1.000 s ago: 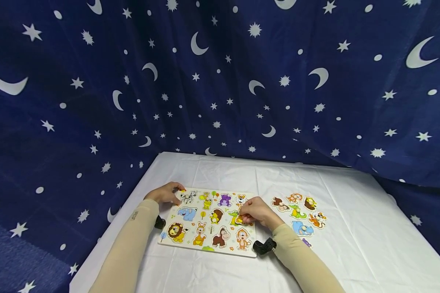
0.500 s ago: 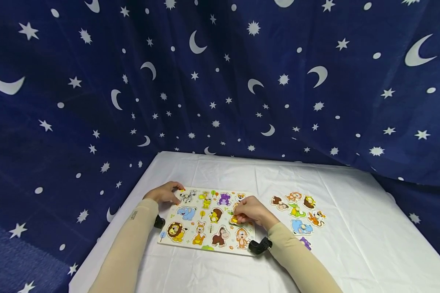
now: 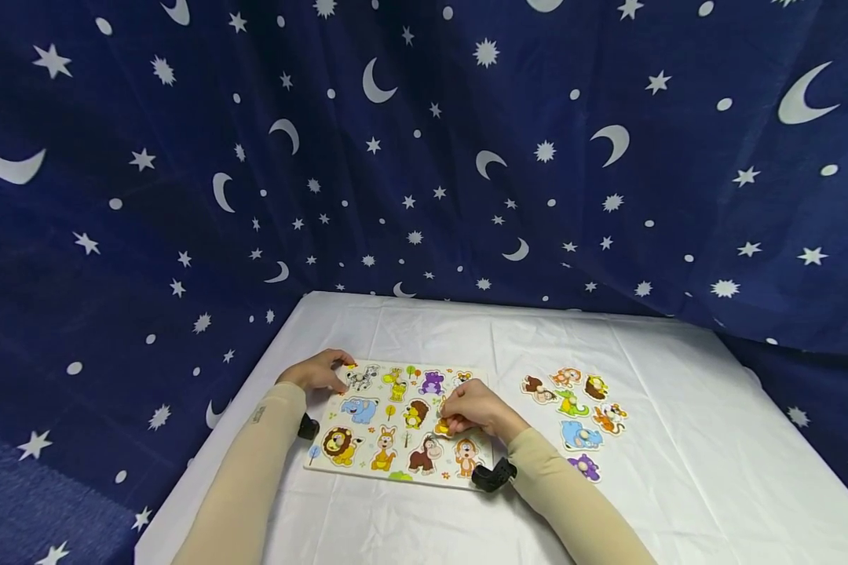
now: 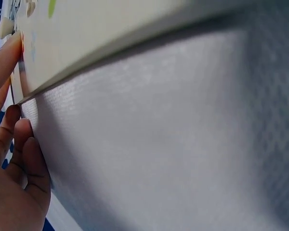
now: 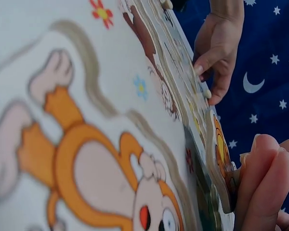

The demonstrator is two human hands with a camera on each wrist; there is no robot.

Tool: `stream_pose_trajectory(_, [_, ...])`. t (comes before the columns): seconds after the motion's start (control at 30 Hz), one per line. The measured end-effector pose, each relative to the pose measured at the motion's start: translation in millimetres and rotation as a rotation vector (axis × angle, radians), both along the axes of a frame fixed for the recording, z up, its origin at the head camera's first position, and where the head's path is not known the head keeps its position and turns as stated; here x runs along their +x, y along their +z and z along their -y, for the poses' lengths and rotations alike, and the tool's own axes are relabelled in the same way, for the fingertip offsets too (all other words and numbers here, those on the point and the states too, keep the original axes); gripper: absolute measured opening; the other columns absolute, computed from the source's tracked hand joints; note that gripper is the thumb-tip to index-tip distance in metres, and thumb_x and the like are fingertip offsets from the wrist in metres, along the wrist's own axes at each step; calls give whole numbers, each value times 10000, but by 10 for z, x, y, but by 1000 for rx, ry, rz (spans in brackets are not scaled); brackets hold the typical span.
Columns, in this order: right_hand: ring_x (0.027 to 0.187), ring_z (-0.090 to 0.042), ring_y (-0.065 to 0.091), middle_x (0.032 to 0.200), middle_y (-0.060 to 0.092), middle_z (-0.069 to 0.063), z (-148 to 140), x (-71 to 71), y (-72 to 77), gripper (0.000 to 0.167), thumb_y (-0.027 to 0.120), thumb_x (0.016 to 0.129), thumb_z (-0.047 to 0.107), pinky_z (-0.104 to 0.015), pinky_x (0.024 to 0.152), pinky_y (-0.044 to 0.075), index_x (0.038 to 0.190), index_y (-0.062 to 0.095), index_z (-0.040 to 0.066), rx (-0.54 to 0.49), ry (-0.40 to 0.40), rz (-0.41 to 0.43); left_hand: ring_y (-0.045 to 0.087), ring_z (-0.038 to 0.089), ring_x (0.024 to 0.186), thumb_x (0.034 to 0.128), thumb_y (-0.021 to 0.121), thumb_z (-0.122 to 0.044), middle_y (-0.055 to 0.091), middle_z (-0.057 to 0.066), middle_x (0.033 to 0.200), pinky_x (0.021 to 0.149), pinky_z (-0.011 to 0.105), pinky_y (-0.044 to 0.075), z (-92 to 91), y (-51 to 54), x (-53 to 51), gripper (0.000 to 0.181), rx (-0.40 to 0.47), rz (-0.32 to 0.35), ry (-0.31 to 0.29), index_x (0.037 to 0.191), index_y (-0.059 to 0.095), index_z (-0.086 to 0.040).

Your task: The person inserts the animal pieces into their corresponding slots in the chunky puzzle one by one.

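Backdrop curtain: dark blue, printed with white moons, stars and dots; stands behind and to the sides of the table.

Table: covered in a creased white cloth.

Sleeves, two: beige, one on each forearm, reaching in from the near side.

Puzzle board: rectangular, cream, flat on the cloth; animal figures in three rows, among them zebra, giraffe and hippo at the far side, lion, kangaroo, ape and monkey at the near side.

Right hand: above the right half of the board, covering part of the middle row; fingertips pinching one animal piece by its knob.

Left hand: at the far left corner of the board, thumb and finger bent about that corner, holding it.

Black wrist mounts, two: one at each wrist.

Loose animal pieces, seven, grouped on the cloth right of the board: blue elephant, brown ape, tiger, green crocodile, purple hippo, orange monkey, brown-and-yellow animal.

Held piece: orange and yellow, tilted, over the board just right of the hedgehog; contact with the board cannot be told.

Knob: pale, rounded, near the left hand.
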State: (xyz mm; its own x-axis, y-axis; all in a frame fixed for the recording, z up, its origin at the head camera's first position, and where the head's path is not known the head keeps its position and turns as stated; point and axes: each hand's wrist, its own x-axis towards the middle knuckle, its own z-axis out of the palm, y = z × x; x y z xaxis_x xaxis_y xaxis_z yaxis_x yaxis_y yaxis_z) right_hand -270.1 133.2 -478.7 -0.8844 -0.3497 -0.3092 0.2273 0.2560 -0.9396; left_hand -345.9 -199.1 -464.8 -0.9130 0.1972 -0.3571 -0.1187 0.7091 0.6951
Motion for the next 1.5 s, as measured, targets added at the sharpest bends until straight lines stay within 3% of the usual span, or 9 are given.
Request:
stream_pose_trajectory(0.57, [481, -59, 594, 587, 634, -28, 169, 51, -33, 44, 674, 823, -42, -175, 470, 508, 788, 654, -24, -13, 29, 17, 354, 349, 1369, 773, 803, -8, 370, 191, 1565, 1195, 562, 232, 2, -15, -6, 496, -11, -17, 0, 1215, 604, -114])
stream_pose_trajectory(0.83, [479, -56, 594, 610, 650, -39, 249, 77, -65, 54, 663, 828, -50, -175, 473, 512, 859, 668, -94, -11, 46, 18, 376, 333, 1338, 784, 802, -31, 377, 183, 1562, 1188, 551, 252, -10, -8, 21, 503, -26, -4, 8, 1235, 602, -123])
stream_pose_trajectory(1.07, [476, -61, 590, 586, 646, -36, 325, 52, -35, 31, 673, 817, -31, -178, 473, 508, 793, 685, -47, 27, 63, 13, 369, 332, 1356, 794, 798, -39, 371, 187, 1567, 1191, 547, 250, 12, -5, -1, 505, -32, -10, -9, 1249, 594, -123])
stream_pose_trajectory(1.5, [464, -63, 593, 565, 645, -28, 420, 64, -54, 66, 663, 800, -42, -182, 462, 506, 808, 708, -90, 4, 124, -5, 374, 333, 1337, 788, 800, -37, 388, 173, 1550, 1192, 553, 240, 8, -17, -28, 503, -27, -10, -7, 1239, 595, -122])
